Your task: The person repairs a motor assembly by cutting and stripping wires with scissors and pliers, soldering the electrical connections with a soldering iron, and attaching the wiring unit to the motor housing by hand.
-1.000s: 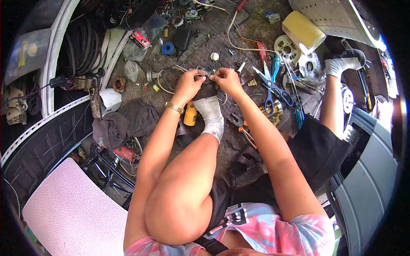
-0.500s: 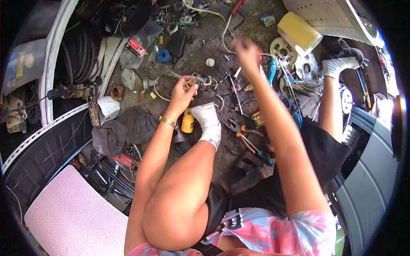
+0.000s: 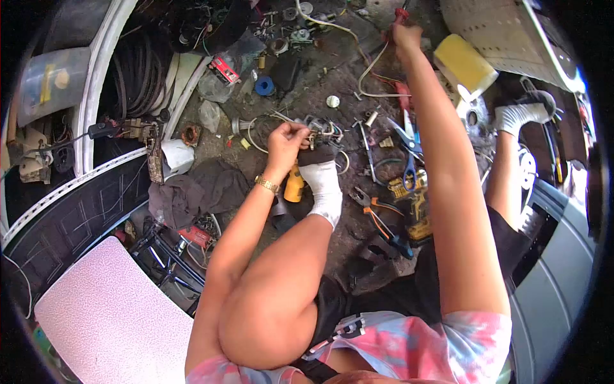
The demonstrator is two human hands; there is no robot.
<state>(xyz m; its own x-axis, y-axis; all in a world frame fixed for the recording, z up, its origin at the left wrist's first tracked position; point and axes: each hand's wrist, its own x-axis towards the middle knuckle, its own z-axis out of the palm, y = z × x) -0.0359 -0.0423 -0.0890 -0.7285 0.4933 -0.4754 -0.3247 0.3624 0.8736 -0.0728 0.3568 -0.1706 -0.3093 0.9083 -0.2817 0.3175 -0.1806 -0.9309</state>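
My left hand point(image 3: 285, 148) is pinched closed on a wire at the near side of a small wired metal part point(image 3: 318, 128), beside my white-socked foot point(image 3: 323, 189). Pale wires loop out of that part. Far forward on the right, my right hand point(image 3: 408, 40) is wrapped round a red-handled tool point(image 3: 401, 15); a white cord point(image 3: 371, 67) runs close to it. The tool's working end is out of clear sight. Blue-handled scissors point(image 3: 410, 174) lie beside my right forearm. Orange-and-black pliers point(image 3: 378, 221) rest on the floor between my legs.
A yellow-and-black power drill point(image 3: 419, 214) lies partly behind my right arm. A yellow container point(image 3: 465, 66) stands at the right. At the left are a dark cloth point(image 3: 198, 192) and a pink-white seat point(image 3: 109, 313). A blue spool point(image 3: 264, 86) sits among scattered parts.
My right hand has moved forward and up to the red-handled tool and closed on it. My left hand stays at the wired part. The whole view has shifted slightly.
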